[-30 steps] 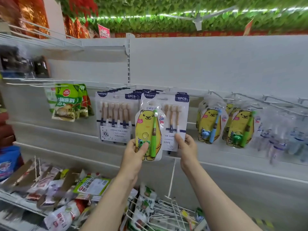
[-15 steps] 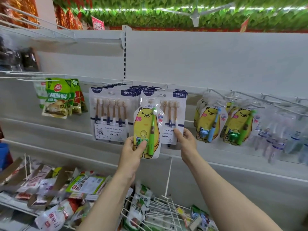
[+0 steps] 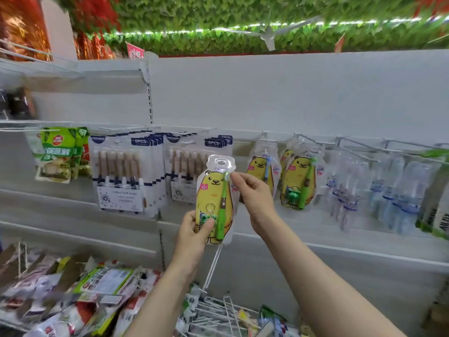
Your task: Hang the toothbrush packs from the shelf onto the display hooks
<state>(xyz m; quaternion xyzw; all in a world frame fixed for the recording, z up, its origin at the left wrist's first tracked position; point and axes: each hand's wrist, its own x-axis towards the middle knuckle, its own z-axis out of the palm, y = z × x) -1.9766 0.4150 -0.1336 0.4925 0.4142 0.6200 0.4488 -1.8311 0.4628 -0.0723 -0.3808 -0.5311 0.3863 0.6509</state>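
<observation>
My left hand [image 3: 194, 232] grips the lower part of a yellow bear toothbrush pack [image 3: 215, 198] with a green brush, held upright in front of the hanging rows. My right hand [image 3: 255, 193] pinches the pack's upper right edge near the brush head. Its clear hang tab at the top is free of any hook. To the right, matching bear packs [image 3: 300, 183] hang from display hooks [image 3: 313, 139]. To the left hang white six-piece toothbrush packs [image 3: 124, 173] in two rows.
Green snack bags [image 3: 60, 154] hang at far left. Clear bottle-like packs [image 3: 388, 190] hang at right under more hooks. Below, a shelf holds loose snack packets [image 3: 73, 295] and a white wire rack [image 3: 218, 314] with goods.
The bear pack has shifted right, away from the six-piece packs. My right hand left the six-piece pack's bottom and now pinches the bear pack's upper edge.
</observation>
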